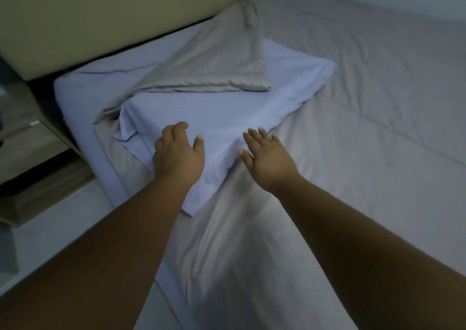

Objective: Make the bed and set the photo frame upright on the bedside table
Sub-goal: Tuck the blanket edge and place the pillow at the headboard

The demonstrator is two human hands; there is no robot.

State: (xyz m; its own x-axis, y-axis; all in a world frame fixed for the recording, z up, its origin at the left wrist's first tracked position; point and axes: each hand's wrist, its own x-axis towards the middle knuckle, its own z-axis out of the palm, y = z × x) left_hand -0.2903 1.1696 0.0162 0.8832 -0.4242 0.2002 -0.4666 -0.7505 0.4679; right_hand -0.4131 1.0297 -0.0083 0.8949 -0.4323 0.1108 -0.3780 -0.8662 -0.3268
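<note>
Two hands met at the lavender pillow [227,118] on the bed [353,133]: left hand [176,155] atop it, fingers loosely curved; right hand [267,157] at its edge, fingers spread. Bed-making seemed underway; squaring the pillow looked the next need.

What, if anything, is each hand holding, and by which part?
Nothing is held. The left hand and right hand rest open on the pillow, near its front edge.
</note>
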